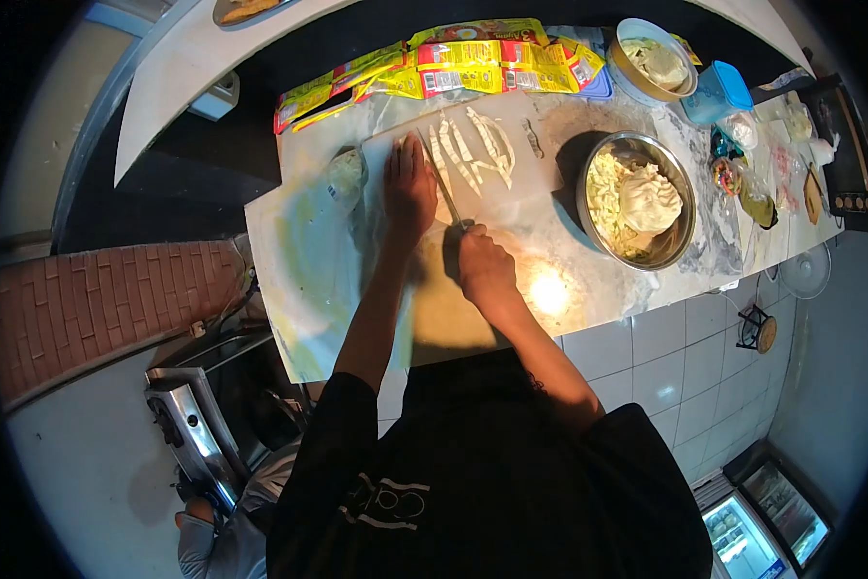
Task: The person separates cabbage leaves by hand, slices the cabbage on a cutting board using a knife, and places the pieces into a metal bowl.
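Note:
My right hand (487, 265) is wrapped round the handle of a knife (444, 185), its blade pointing away from me over a pale cutting board (535, 188). Flat on the board, to the left of the blade, lies my left hand (411, 188) with its fingers stretched out. What is under its palm is mostly hidden. To the right of the blade are several thin, pale strips (461, 152), some curved; I cannot tell what food they are. A clear plastic bag (345, 179) with something pale inside sits left of my left hand.
Right of the board stands a metal bowl (687, 224) with pale shreds and a pleated white lump. Yellow-red packets (458, 68) line the back, beside another bowl (625, 75) and a blue container (719, 95). Another person's sleeve (197, 545) shows at lower left, near a stove (191, 429).

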Available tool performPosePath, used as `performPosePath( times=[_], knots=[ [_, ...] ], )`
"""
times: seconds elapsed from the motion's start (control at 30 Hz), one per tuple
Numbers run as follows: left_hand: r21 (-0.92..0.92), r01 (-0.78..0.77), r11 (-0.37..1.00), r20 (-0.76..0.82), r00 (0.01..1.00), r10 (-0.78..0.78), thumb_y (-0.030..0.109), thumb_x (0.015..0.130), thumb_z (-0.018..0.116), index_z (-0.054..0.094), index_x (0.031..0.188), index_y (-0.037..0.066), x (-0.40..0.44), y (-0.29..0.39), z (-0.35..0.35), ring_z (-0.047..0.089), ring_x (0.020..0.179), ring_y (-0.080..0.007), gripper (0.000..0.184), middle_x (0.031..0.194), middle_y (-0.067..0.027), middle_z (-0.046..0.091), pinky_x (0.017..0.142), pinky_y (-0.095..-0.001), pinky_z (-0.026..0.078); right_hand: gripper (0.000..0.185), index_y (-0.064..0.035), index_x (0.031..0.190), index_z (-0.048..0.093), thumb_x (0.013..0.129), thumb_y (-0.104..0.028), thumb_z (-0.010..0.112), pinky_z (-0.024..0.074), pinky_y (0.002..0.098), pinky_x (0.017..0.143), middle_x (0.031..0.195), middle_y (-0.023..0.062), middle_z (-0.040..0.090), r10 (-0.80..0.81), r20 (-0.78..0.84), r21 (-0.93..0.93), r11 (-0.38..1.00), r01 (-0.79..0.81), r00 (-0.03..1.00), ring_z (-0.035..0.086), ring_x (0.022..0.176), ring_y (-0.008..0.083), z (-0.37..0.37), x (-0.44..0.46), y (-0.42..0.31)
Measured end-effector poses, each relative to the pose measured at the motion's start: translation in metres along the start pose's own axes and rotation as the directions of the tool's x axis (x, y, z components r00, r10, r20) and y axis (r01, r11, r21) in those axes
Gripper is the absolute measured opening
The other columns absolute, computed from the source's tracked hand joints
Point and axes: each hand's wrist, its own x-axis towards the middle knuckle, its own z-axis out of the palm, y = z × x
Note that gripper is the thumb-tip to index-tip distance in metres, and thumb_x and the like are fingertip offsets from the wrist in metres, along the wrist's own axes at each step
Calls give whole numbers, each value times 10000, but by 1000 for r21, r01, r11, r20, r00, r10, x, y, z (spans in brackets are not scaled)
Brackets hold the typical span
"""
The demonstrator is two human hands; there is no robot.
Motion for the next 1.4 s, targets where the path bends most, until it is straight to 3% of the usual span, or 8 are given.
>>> performPosePath(
  times=[0.6, 0.7, 0.87, 0.93, 0.97, 1.1, 1.33, 1.4],
  knots=[
    [46, -30, 998, -15, 999, 30, 104, 868, 586, 431, 1354, -100, -2, -6, 6, 408, 1327, -396, 549, 1421, -215, 435, 1114, -458, 329, 168, 44, 956, 444, 845, -18, 553, 565, 452, 655, 804, 256, 668, 0, -54, 121, 993, 6, 999, 693, 775, 384, 31, -58, 30],
    [4, -9, 1000, 6, 1000, 9, 100, 877, 573, 427, 1359, -100, -3, -1, 0, 404, 1330, -398, 542, 1422, -221, 433, 1120, -456, 322, 149, 16, 930, 475, 900, -109, 551, 579, 395, 582, 728, 175, 676, -5, -81, 17, 1000, 6, 997, 712, 715, 311, 40, -59, 35],
    [27, -41, 999, -3, 999, 41, 97, 886, 556, 425, 1362, -98, -4, -2, -2, 391, 1342, -402, 530, 1434, -230, 419, 1129, -451, 311, 182, 25, 933, 474, 929, -146, 534, 568, 411, 588, 721, 194, 674, -46, -177, 81, 995, 62, 983, 702, 685, 339, 40, -6, 23],
    [2, -30, 1000, 4, 1000, 30, 97, 888, 553, 423, 1361, -96, -5, -3, -3, 386, 1345, -404, 527, 1437, -232, 415, 1131, -452, 308, 208, 45, 1007, 441, 881, -105, 513, 545, 491, 713, 836, 284, 661, -12, -77, 166, 986, 24, 997, 678, 802, 428, 38, 9, 17],
    [-25, -27, 999, 18, 999, 27, 97, 890, 549, 421, 1360, -94, -3, -5, -3, 381, 1348, -407, 523, 1441, -234, 411, 1133, -452, 305, 205, 22, 983, 464, 970, -182, 473, 560, 443, 607, 727, 230, 667, -70, -220, 76, 993, 89, 973, 689, 674, 372, 43, 8, 20],
    [-152, 82, 985, 63, 995, -73, 120, 912, 533, 429, 1339, -77, 1, -3, -8, 363, 1357, -411, 481, 1445, -250, 392, 1133, -464, 296, 284, 24, 1003, 460, 987, -258, 438, 541, 495, 627, 740, 242, 665, -75, -196, 137, 985, 103, 978, 676, 692, 415, 25, -17, 34],
    [-328, 206, 922, 187, 971, -151, 141, 963, 474, 387, 1355, -115, 4, -6, -25, 324, 1380, -416, 477, 1479, -279, 322, 1150, -460, 270, 291, 49, 1029, 461, 936, -221, 513, 531, 519, 707, 859, 285, 660, -84, -88, 137, 986, 96, 993, 669, 791, 434, 12, -17, 28],
    [-249, 46, 967, 166, 986, -4, 140, 974, 452, 352, 1386, -128, 2, -12, -23, 307, 1388, -422, 501, 1498, -284, 292, 1159, -457, 261, 323, 42, 1062, 455, 870, -164, 613, 501, 544, 728, 842, 299, 637, -105, -106, 217, 968, 126, 989, 626, 804, 476, 6, -14, 23]
  ],
)
